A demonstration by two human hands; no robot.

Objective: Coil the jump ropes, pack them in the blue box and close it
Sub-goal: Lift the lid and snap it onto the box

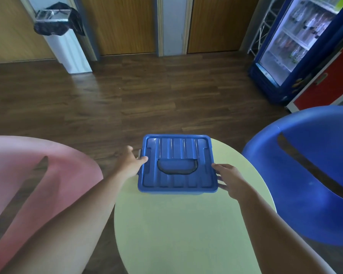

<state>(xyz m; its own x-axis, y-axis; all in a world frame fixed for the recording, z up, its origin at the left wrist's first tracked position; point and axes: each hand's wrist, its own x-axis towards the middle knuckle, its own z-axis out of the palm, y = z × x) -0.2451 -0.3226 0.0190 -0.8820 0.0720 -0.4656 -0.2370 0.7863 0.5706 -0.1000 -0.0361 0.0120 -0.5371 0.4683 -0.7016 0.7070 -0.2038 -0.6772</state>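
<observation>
Lid [176,163] is sitting on the blue box [172,193] at the round table's [186,224] far edge, left hand [130,163] and right hand [229,179] pressing its side rims, fingers loosely spread; ropes unseen, latching apparently remaining.

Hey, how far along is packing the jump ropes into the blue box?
The lid sits on the blue box on the round table, and no ropes are in sight, so packing looks done. The left hand and right hand are at the lid's sides. Left: latching it, if not done.
</observation>
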